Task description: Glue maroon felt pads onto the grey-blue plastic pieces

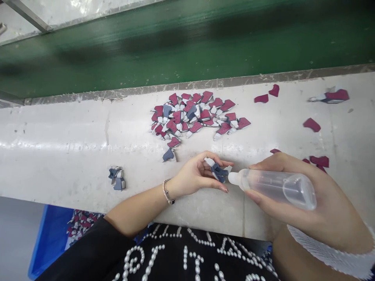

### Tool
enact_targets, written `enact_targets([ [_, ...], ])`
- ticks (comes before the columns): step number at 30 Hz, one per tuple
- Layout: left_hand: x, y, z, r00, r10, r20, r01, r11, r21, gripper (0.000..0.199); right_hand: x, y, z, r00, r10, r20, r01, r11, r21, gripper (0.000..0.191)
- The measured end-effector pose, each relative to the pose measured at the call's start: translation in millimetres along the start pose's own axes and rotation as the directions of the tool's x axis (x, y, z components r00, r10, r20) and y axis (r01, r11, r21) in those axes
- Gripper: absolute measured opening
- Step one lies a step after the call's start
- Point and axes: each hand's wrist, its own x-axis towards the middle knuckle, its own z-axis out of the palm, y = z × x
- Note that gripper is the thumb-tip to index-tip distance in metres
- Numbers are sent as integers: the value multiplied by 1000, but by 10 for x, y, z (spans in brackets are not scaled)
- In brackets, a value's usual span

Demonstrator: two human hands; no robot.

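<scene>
Between the thumb and fingers of my left hand (195, 173) is a small blue-grey and white moulded piece (219, 171). My right hand (304, 187) grips a clear squeeze bottle (278, 187), tipped on its side. Its white nozzle points left and meets or nearly meets the piece; I cannot tell whether they touch. Beyond my left hand lies a pile of maroon, white and blue-grey pieces (187, 117). Loose maroon pieces (319, 160) lie close behind my right hand, partly hidden by it.
A white worktop (58, 156) runs along a green conveyor belt (187, 47). At left sit two blue-grey pieces (118, 183). A maroon and white piece (336, 96) rests at far right. Below the worktop's edge, a blue bin (43, 238) holds many similar pieces.
</scene>
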Motion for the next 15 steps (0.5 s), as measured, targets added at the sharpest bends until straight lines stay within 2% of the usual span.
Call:
enact_targets([
  [6,2,40,18,1000,-5,-8,5,1000,3,55,-17,2,-18,1000,-20,13,20,1000,-16,16],
  [15,0,21,1,1000,5,3,-5,1000,17,55,-12,0,-50,998,-14,60,14,1000,12,16],
])
